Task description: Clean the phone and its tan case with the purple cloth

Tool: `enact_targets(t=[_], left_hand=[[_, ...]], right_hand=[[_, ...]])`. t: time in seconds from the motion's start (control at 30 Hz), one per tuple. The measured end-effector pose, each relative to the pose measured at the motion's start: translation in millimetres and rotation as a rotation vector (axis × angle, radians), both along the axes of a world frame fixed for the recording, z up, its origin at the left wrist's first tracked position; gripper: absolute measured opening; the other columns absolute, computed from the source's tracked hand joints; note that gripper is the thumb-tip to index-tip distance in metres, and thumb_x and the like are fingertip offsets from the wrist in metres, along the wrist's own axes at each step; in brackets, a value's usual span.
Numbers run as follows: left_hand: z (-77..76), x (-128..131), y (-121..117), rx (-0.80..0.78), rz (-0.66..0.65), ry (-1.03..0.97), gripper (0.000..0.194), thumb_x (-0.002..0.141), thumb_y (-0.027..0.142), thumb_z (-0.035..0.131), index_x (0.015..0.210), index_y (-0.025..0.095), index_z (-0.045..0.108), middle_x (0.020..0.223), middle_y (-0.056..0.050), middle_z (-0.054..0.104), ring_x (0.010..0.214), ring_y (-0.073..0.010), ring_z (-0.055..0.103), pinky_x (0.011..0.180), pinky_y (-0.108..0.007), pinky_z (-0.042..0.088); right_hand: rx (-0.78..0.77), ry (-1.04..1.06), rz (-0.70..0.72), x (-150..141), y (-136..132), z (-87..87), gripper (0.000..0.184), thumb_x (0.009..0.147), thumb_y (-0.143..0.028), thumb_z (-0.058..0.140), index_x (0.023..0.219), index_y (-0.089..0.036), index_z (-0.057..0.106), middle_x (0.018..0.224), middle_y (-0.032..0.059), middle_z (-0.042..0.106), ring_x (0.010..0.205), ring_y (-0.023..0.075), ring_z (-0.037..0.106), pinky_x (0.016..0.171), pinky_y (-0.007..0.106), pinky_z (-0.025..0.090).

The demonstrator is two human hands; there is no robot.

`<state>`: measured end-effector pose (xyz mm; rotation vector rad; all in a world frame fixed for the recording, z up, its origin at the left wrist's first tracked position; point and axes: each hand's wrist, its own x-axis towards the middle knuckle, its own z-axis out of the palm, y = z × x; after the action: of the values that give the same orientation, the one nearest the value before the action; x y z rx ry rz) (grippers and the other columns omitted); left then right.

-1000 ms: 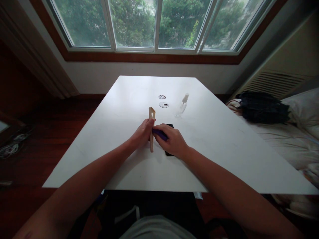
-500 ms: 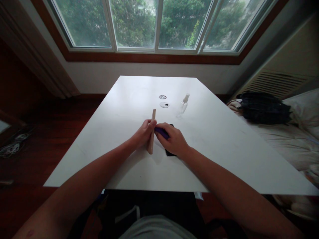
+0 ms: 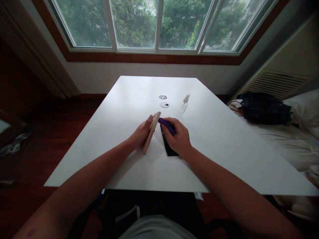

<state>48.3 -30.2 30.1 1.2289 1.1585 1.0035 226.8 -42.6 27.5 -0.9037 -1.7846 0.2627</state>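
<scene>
Item one: a thin, flat, beige shell, shaped like a phone case (image 3: 151, 135); held up off the white rectangular table (image 3: 119, 106), near the middle of its near half; tilted on edge, its top leaning far and right; the left hand (image 3: 141, 133) grips it from the left side, thumb uppermost; probably light, fairly stiff with a little flex, in plastic or firm silicone; smooth faces likely to slip if wetted; little risk of breakage; best held by the long edges or from behind, broad face left free.

Item two: a purple, elongated article (image 3: 168, 125), whether folded cloth or tool cannot be told; pinched between thumb and fingers of the right hand (image 3: 181, 137); its far end lies at the right side of the shell, contact uncertain; likely very light, easily turned in the fingertips.

Item three: a black, glossy, phone-like slab (image 3: 170, 151), flat on the table, partly under the right hand; presumably rigid, heavier than the shell, its glassy face slick and breakable; best lifted by the side edges.

Item four: a clear spray bottle with a whitish cap (image 3: 184, 105), upright, far and right of the hands; best taken round the body.

Item five: two round, flat, black-and-white discs (image 3: 164, 105), lying far of the shell, one beyond the other; apparently light; best raised by the rim.
</scene>
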Motion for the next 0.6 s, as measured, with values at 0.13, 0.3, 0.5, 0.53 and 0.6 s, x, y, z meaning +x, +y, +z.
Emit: enact_targets(t=[0.13,0.3,0.5,0.53,0.6], left_hand=[[0.6,-1.0,-0.2,-0.029,0.020,-0.016,0.067,0.088,0.083,0.045,0.086,0.018,0.062,0.061,-0.001,0.055,0.057,-0.0142,0.049,0.058,-0.028,0.042],[0.7,-2.6,-1.2,-0.081,0.060,-0.045,0.067,0.084,0.085,0.049,0.083,0.019,0.062,0.062,-0.001,0.057,0.054,-0.0138,0.048,0.055,-0.028,0.040],[-0.5,-4.0,-1.3,-0.052,0.069,0.033,0.070,0.084,0.086,0.048,0.079,0.017,0.063,0.069,-0.004,0.063,0.063,-0.0171,0.055,0.059,-0.030,0.041],[-0.5,-3.5,-1.6,-0.042,0.061,0.034,0.070,0.084,0.085,0.047,0.080,0.017,0.063,0.070,-0.004,0.063,0.064,-0.0169,0.054,0.060,-0.030,0.041],[-0.3,-2.5,-2.1,-0.012,0.053,0.033,0.070,0.086,0.084,0.047,0.083,0.016,0.065,0.072,-0.003,0.063,0.065,-0.0166,0.054,0.062,-0.030,0.042]], right_hand=[[-0.011,0.073,-0.025,0.5,-0.2,-3.9,0.025,0.096,-0.032,0.066,0.120,-0.028,0.063,0.108,0.0052,0.074,0.095,0.0244,0.075,0.084,0.041,0.062],[-0.082,0.144,-0.081,-0.6,0.9,-6.6,0.025,0.096,-0.037,0.067,0.119,-0.027,0.062,0.102,0.0044,0.074,0.081,0.0215,0.074,0.072,0.038,0.062],[-0.087,0.246,-0.046,0.4,1.4,-4.5,0.029,0.099,-0.038,0.063,0.125,-0.028,0.059,0.099,0.0026,0.073,0.066,0.0154,0.070,0.064,0.033,0.060],[-0.069,0.219,-0.027,0.8,1.1,-3.6,0.029,0.099,-0.037,0.063,0.126,-0.028,0.060,0.103,0.0031,0.073,0.067,0.0153,0.070,0.066,0.033,0.061],[-0.028,0.135,0.023,1.3,0.4,-1.2,0.028,0.100,-0.033,0.061,0.127,-0.029,0.062,0.110,0.0048,0.072,0.074,0.0167,0.071,0.072,0.035,0.062]])
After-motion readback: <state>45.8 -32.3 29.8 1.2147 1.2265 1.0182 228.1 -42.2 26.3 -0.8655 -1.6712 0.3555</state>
